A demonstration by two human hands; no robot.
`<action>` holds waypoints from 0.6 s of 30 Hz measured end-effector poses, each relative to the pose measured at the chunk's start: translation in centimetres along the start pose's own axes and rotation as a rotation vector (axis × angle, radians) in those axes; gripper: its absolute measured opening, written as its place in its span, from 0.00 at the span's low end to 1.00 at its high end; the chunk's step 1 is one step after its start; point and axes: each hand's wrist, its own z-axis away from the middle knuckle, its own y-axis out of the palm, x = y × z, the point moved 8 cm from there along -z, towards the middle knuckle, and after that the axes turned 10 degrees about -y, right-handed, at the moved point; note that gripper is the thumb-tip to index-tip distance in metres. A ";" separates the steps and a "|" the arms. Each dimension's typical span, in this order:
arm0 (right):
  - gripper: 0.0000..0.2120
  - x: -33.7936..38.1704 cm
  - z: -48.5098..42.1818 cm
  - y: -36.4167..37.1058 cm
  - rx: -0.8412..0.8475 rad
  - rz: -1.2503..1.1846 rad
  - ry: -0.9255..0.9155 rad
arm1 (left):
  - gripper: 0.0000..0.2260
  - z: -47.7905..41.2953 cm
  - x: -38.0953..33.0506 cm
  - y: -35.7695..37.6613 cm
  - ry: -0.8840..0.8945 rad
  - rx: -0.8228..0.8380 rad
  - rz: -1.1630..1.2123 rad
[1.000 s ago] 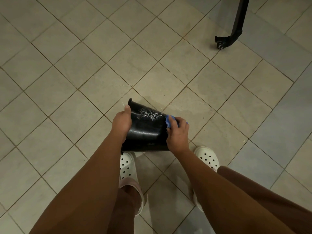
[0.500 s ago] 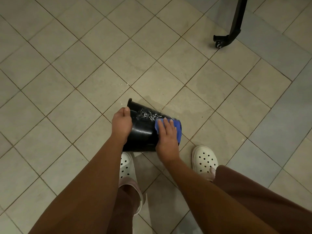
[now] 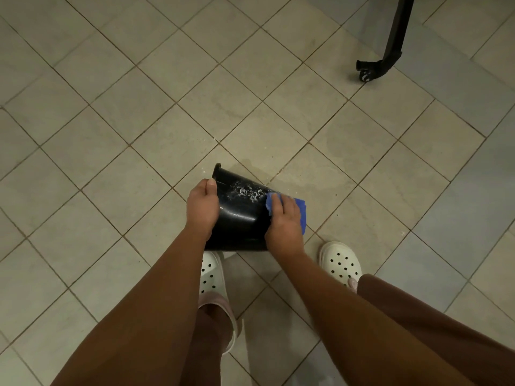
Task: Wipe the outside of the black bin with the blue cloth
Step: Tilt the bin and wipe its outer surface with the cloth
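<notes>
Tiled floor [image 3: 111, 135], beige; white clogs [image 3: 210, 274] just on the near side of the black bin [image 3: 239, 221], which lies tipped, base toward the person, mouth away. Left hand [image 3: 202, 204] clasps the bin's left wall near the rim; right hand [image 3: 284, 225] presses the blue cloth [image 3: 301, 208] flat-fingered on its right wall, beside white suds [image 3: 246, 192]. Risk, judged: the wet, glossy wall slips from that one clasp under the wiping push and the bin rolls; damp patch [image 3: 281, 169] beyond its mouth could skid a clog.
</notes>
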 end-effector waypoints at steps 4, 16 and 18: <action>0.28 -3.6 -1.9 -1.2 0.062 -0.065 0.162 | 0.17 0.2 -0.1 -0.1 -0.004 -0.026 -0.002; 0.29 -1.3 -2.4 -0.7 0.103 0.000 0.031 | 0.16 0.2 -0.1 -0.1 0.028 -0.033 -0.019; 0.27 -3.0 -2.5 -1.6 0.121 -0.043 0.135 | 0.16 0.3 -0.2 -0.1 0.029 -0.041 -0.030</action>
